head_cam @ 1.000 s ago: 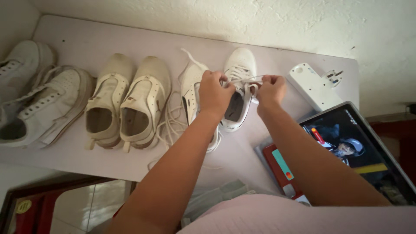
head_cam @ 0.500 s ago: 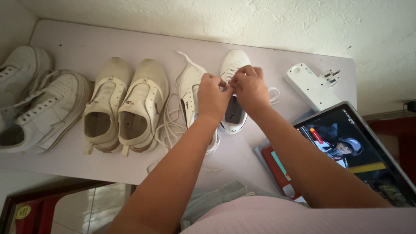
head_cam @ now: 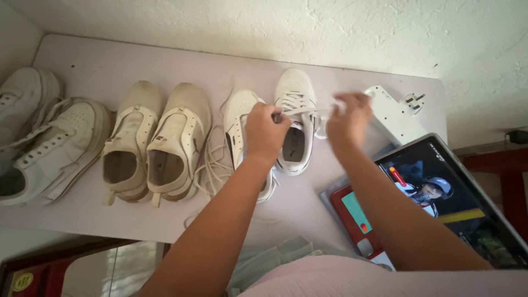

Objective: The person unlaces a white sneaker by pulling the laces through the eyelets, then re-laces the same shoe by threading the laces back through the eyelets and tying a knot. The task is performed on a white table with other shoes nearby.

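A white sneaker (head_cam: 295,99) stands on the pale table (head_cam: 110,60), toe toward the wall. Its white lace (head_cam: 305,111) is stretched taut across the tongue between my hands. My left hand (head_cam: 265,131) pinches the lace's left end over the shoe's opening. My right hand (head_cam: 348,122), blurred, pulls the other end out to the right. The matching white sneaker (head_cam: 237,118) lies just left, partly under my left wrist, with loose laces spilling beside it.
A beige pair of shoes (head_cam: 157,137) and a white pair (head_cam: 41,140) stand to the left. A white plug adapter (head_cam: 393,113) lies right of the sneaker. A tablet (head_cam: 451,192) with a lit screen and a red card case (head_cam: 355,220) sit at the right front.
My hands were together over the sneaker half a second ago; now my right hand has pulled away to the right, drawing the lace tight. The view shifted slightly.
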